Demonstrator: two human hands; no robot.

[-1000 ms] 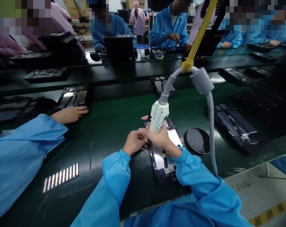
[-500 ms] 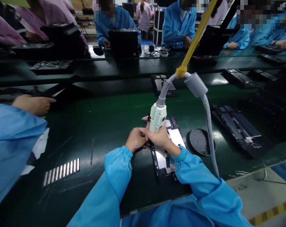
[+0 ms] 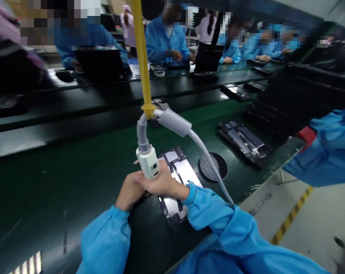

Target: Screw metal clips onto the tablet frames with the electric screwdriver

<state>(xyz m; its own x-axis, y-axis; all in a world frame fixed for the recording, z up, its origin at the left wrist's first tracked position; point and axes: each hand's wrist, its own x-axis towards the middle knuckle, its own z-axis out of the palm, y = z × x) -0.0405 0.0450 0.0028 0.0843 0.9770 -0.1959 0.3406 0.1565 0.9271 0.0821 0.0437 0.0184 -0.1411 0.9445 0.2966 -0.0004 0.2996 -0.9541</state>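
My right hand (image 3: 163,182) is wrapped round a white electric screwdriver (image 3: 148,161) that stands upright over a dark tablet frame (image 3: 176,179) on the green belt. A grey hose (image 3: 202,146) runs from the tool's top, and a yellow cord (image 3: 140,57) holds it from above. My left hand (image 3: 129,192) is closed against the tool's lower end, beside my right hand; what its fingers pinch is hidden. Both sleeves are blue.
A round black screw tray (image 3: 213,166) lies right of the frame. Another dark frame (image 3: 243,140) sits farther right on the belt (image 3: 61,182). A co-worker's blue sleeve (image 3: 329,148) reaches in at the right. Several people work at the far bench (image 3: 172,74).
The view has swung to the right, so the co-worker on my left is out of sight and a sleeve shows at right. My hands stay on the screwdriver over the frame.
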